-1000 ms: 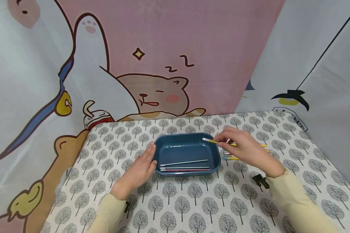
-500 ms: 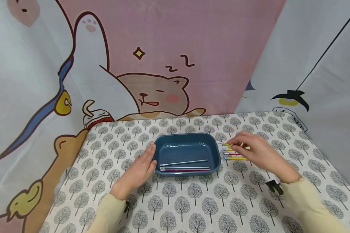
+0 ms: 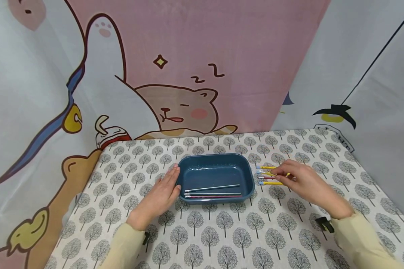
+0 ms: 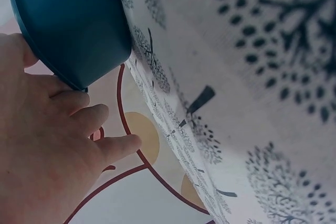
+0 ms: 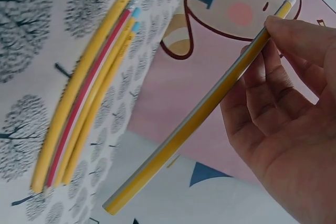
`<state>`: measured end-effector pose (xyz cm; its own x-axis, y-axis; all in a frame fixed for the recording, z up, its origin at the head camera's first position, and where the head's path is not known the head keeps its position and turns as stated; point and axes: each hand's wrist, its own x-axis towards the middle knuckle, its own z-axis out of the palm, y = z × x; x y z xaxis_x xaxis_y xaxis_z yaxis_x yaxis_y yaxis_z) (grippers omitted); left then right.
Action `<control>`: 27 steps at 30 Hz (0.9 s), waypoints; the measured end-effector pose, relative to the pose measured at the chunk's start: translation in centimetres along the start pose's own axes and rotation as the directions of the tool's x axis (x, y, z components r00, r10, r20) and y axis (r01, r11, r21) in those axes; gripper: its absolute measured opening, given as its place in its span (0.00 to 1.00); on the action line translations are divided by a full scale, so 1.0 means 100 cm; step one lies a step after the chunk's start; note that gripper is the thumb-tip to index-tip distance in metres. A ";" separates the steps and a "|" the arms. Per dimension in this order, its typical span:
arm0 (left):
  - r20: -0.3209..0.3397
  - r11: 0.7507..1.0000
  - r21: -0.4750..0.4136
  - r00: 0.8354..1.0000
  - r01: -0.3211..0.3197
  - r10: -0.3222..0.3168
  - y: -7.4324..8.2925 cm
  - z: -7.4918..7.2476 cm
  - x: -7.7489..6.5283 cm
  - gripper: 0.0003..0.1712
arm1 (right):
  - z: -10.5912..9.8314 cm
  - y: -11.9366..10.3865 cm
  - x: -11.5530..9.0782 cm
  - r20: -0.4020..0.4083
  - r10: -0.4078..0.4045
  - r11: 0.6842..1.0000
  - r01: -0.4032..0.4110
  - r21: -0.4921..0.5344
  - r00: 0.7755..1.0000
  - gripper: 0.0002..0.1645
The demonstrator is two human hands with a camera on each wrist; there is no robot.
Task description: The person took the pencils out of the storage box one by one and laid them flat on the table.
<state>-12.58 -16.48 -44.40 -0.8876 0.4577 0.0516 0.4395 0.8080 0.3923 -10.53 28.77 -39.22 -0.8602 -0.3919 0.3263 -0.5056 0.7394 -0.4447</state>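
A dark blue tray [image 3: 215, 201] stands on the cloth, with silvery pencils [image 3: 212, 188] and a dark red one lying near its front wall. My left hand [image 3: 157, 197] rests its fingers against the tray's left rim, and in the left wrist view the fingers lie along the outer wall. Right of the tray, my right hand [image 3: 301, 183] pinches a yellow-and-white pencil [image 5: 194, 111] near its white eraser end, held over other pencils. Those are yellow pencils [image 5: 84, 80] with blue erasers and a red-and-white pencil [image 5: 88, 98], lying side by side on the cloth.
A white cloth [image 3: 222, 239] with a grey tree print covers the table. Behind it hangs a pink and white curtain [image 3: 256, 67] with cartoon animals, which also runs along both sides.
My right hand has moved right, away from the tray's right rim, with the yellow-and-white pencil, now over the row of pencils. The left hand and the pencils in the tray stay put.
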 end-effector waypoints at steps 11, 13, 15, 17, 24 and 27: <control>-0.009 1.000 0.026 1.000 -0.005 0.006 0.000 0.001 0.002 0.36 | 0.008 0.017 -0.015 0.008 0.003 1.000 -0.003 -0.023 1.000 0.17; -0.015 0.999 0.030 1.000 -0.010 0.011 -0.001 0.001 0.002 0.36 | 0.010 0.020 -0.017 0.024 0.020 0.999 -0.019 -0.038 1.000 0.17; -0.026 0.999 0.032 0.999 -0.018 0.019 -0.001 0.002 0.001 0.36 | 0.012 0.022 -0.019 0.040 0.037 0.998 -0.035 -0.054 0.998 0.17; -0.037 0.999 0.034 0.999 -0.026 0.028 -0.002 0.002 0.001 0.36 | 0.013 0.024 -0.020 0.053 0.048 0.997 -0.045 -0.063 0.997 0.17; -0.054 0.998 0.040 0.997 -0.045 0.047 -0.004 0.003 0.002 0.36 | 0.021 0.032 -0.021 0.076 0.021 0.995 -0.013 -0.099 0.997 0.15; -0.052 0.998 0.049 0.997 -0.049 0.051 -0.004 0.003 0.003 0.36 | 0.024 0.035 -0.022 0.077 0.002 0.993 0.008 -0.119 0.997 0.16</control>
<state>-12.95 -16.59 -44.83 -0.8698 0.4786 0.1198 0.4886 0.8020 0.3436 -10.57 30.90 -43.44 -0.8637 -0.4319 0.2600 -0.5005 0.7962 -0.3400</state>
